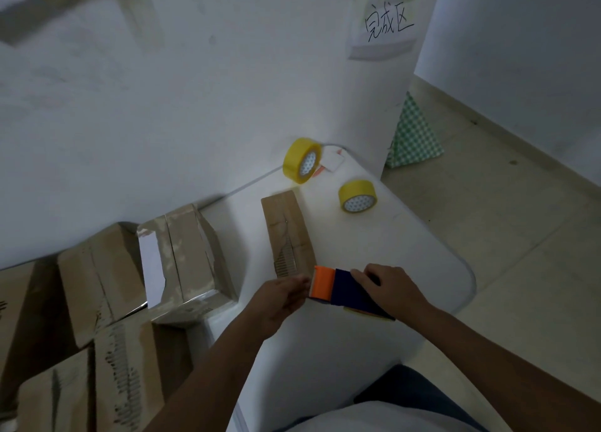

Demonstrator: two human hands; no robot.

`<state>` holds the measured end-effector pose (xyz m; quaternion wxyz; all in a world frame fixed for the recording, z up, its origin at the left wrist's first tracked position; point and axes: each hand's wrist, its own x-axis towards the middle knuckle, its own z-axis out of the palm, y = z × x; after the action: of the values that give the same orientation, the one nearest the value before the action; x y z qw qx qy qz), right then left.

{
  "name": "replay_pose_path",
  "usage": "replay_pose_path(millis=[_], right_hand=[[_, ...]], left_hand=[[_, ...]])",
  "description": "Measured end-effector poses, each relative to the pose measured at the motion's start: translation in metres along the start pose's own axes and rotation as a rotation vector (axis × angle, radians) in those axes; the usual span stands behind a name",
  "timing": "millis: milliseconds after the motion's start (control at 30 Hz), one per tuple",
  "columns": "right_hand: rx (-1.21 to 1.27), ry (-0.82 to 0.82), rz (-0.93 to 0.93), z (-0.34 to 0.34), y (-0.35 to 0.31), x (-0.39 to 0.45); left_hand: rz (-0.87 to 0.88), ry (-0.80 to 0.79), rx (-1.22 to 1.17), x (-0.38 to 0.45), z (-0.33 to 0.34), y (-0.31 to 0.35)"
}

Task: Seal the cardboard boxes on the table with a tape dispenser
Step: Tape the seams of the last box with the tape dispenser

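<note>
Five cardboard boxes are heaped at the left, one tape-wrapped and sitting on the white desk. A sixth, flat box lies mid-desk. At its near end the left hand reaches its fingers to the orange front (blurred, so I cannot tell their grip) of the one tape dispenser. The right hand curls over its blue body. Beyond, two yellow tape rolls: one upright, one tilted.

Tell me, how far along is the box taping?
Early. One box at the table's left edge already shows tape across it. In hand: the right hand grips the tape dispenser, the left hand at its orange end. Left: the small box ahead, whose top shows no clear tape.
</note>
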<state>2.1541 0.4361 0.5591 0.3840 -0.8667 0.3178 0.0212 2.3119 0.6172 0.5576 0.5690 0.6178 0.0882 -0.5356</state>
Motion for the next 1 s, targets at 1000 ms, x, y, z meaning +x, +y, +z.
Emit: replay_pose_path(millis=[1000], right_hand=[[-0.061,0.078,-0.049,0.008,-0.003,0.002]], left_hand=[[0.519,0.288,0.645,-0.009,0.018,-0.014]])
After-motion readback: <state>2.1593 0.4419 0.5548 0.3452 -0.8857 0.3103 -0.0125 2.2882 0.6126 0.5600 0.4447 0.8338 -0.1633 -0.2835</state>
